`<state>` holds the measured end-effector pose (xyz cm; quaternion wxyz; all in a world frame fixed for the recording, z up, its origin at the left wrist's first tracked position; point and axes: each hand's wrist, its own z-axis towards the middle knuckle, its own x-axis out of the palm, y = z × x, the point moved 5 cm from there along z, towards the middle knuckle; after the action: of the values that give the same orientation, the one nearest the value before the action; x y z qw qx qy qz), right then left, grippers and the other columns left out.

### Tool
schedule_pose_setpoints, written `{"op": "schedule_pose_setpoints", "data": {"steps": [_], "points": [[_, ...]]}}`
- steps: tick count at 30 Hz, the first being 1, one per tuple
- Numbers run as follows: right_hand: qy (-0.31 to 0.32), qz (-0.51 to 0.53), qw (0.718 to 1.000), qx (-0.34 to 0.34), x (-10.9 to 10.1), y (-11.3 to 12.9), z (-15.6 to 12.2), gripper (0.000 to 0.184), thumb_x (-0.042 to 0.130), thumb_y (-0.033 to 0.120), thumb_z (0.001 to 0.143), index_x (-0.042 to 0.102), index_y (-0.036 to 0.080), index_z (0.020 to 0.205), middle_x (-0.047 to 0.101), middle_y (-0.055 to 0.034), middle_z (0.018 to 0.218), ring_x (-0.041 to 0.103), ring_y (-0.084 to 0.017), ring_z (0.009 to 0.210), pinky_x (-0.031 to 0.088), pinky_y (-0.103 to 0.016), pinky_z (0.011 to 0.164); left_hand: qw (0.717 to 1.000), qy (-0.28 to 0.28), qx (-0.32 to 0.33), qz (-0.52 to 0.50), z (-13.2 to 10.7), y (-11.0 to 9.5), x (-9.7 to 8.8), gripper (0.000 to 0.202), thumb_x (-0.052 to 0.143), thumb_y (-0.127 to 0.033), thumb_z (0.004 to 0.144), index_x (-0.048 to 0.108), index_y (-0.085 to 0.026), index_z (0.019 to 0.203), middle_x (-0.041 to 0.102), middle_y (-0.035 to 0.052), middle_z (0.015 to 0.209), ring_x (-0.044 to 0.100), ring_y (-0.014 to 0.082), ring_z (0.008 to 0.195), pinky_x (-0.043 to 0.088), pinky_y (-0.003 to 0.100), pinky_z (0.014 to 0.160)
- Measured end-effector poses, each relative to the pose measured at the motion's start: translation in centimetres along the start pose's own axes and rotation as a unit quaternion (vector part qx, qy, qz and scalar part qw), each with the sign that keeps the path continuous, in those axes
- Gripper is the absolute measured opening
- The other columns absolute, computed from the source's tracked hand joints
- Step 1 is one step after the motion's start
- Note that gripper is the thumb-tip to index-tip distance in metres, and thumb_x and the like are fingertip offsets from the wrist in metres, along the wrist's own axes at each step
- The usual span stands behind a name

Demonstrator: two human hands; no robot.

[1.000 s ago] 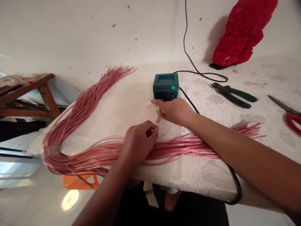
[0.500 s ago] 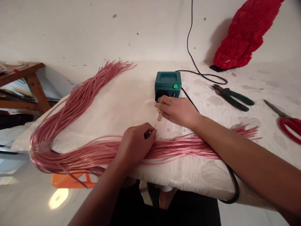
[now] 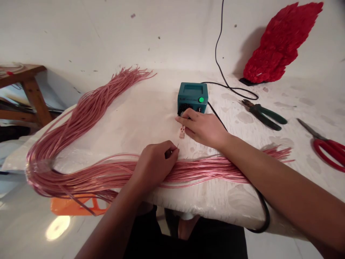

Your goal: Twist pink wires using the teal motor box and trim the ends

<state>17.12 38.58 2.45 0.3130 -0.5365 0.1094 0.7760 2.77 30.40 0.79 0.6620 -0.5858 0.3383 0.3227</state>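
My left hand (image 3: 155, 164) rests on a long bundle of pink wires (image 3: 88, 169) and pinches a thin wire end between thumb and forefinger. My right hand (image 3: 203, 127) lies just in front of a small teal box (image 3: 192, 96) with a green button. Its fingers are closed on a small pale clip-like piece (image 3: 182, 131) that points down at the table. The two hands are a short gap apart. The wire bundle loops off the table's left edge and runs back toward the wall.
Green-handled pliers (image 3: 262, 114) and red-handled scissors (image 3: 325, 144) lie on the white table (image 3: 151, 115) to the right. A black cable (image 3: 229, 88) runs from the box up the wall. A red feathery object (image 3: 275, 43) stands at the back right. An orange stool (image 3: 72, 205) sits below left.
My right hand has drawn back from my left hand toward the teal box, taking the small pale piece with it. My left hand keeps its pinch on the wire.
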Motion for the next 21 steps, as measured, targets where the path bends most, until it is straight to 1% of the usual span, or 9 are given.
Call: {"op": "schedule_pose_setpoints", "data": {"steps": [1, 3, 6, 9, 11, 13, 18, 21], "points": [[-0.008, 0.001, 1.000, 0.004, -0.07, -0.03, -0.01, 0.040, 0.046, 0.016, 0.096, 0.056, 0.018, 0.135, 0.064, -0.0089, 0.121, 0.061, -0.019, 0.087, 0.023, -0.031, 0.050, 1.000, -0.001, -0.001, 0.001, 0.00, 0.00, -0.02, 0.019, 0.058, -0.027, 0.089, 0.069, -0.019, 0.077, 0.064, -0.0023, 0.063, 0.052, 0.0120, 0.058, 0.033, 0.027, 0.059], [-0.025, 0.003, 1.000, 0.017, -0.12, -0.18, -0.06, 0.035, 0.048, 0.018, 0.096, 0.058, 0.017, 0.129, 0.065, -0.0077, 0.121, 0.061, -0.018, 0.085, 0.023, -0.031, 0.049, 1.000, -0.002, -0.004, -0.001, 0.00, 0.05, -0.06, 0.019, 0.058, -0.027, 0.089, 0.070, -0.019, 0.077, 0.064, -0.0024, 0.062, 0.052, 0.0120, 0.057, 0.033, 0.026, 0.059], [-0.029, 0.009, 0.999, 0.020, 0.06, -0.33, -0.19, 0.028, 0.046, 0.017, 0.097, 0.062, 0.017, 0.120, 0.066, -0.0073, 0.121, 0.060, -0.018, 0.085, 0.025, -0.031, 0.051, 1.000, -0.003, -0.005, -0.005, -0.01, 0.12, -0.09, 0.019, 0.058, -0.027, 0.089, 0.070, -0.019, 0.076, 0.063, -0.0027, 0.061, 0.052, 0.0120, 0.057, 0.033, 0.026, 0.058], [-0.018, 0.021, 1.000, 0.002, 0.17, -0.25, -0.33, 0.035, 0.043, 0.013, 0.097, 0.061, 0.018, 0.127, 0.066, -0.0081, 0.122, 0.062, -0.018, 0.087, 0.032, -0.030, 0.055, 1.000, -0.004, 0.001, -0.008, 0.00, 0.15, -0.09, 0.019, 0.058, -0.027, 0.089, 0.069, -0.019, 0.075, 0.063, -0.0030, 0.061, 0.051, 0.0117, 0.056, 0.033, 0.026, 0.058], [-0.013, 0.025, 1.000, -0.008, 0.09, -0.15, -0.37, 0.039, 0.042, 0.012, 0.096, 0.060, 0.018, 0.131, 0.066, -0.0080, 0.123, 0.063, -0.018, 0.090, 0.034, -0.030, 0.056, 1.000, -0.001, 0.002, -0.011, 0.01, 0.19, -0.05, 0.019, 0.058, -0.027, 0.089, 0.069, -0.019, 0.076, 0.063, -0.0033, 0.061, 0.052, 0.0116, 0.056, 0.034, 0.026, 0.058], [-0.012, 0.020, 1.000, -0.013, -0.05, -0.06, -0.36, 0.039, 0.043, 0.012, 0.096, 0.061, 0.017, 0.130, 0.066, -0.0077, 0.123, 0.064, -0.018, 0.090, 0.033, -0.030, 0.055, 1.000, 0.002, 0.002, -0.013, 0.05, 0.23, -0.01, 0.019, 0.058, -0.028, 0.089, 0.069, -0.019, 0.076, 0.063, -0.0033, 0.061, 0.052, 0.0118, 0.057, 0.034, 0.026, 0.058], [-0.004, -0.010, 1.000, -0.018, -0.31, 0.12, -0.20, 0.038, 0.044, 0.011, 0.096, 0.062, 0.017, 0.128, 0.065, -0.0075, 0.126, 0.062, -0.017, 0.084, 0.025, -0.030, 0.050, 1.000, 0.002, 0.001, -0.010, 0.15, 0.24, 0.04, 0.019, 0.057, -0.028, 0.089, 0.069, -0.020, 0.076, 0.064, -0.0032, 0.062, 0.052, 0.0120, 0.057, 0.033, 0.026, 0.059], [0.004, -0.025, 1.000, -0.013, -0.40, 0.12, -0.06, 0.041, 0.043, 0.010, 0.095, 0.061, 0.018, 0.131, 0.065, -0.0075, 0.127, 0.062, -0.017, 0.085, 0.024, -0.031, 0.050, 1.000, -0.002, 0.005, -0.014, 0.15, 0.21, -0.01, 0.019, 0.057, -0.027, 0.089, 0.069, -0.019, 0.076, 0.064, -0.0028, 0.062, 0.052, 0.0120, 0.057, 0.033, 0.026, 0.059]]}}
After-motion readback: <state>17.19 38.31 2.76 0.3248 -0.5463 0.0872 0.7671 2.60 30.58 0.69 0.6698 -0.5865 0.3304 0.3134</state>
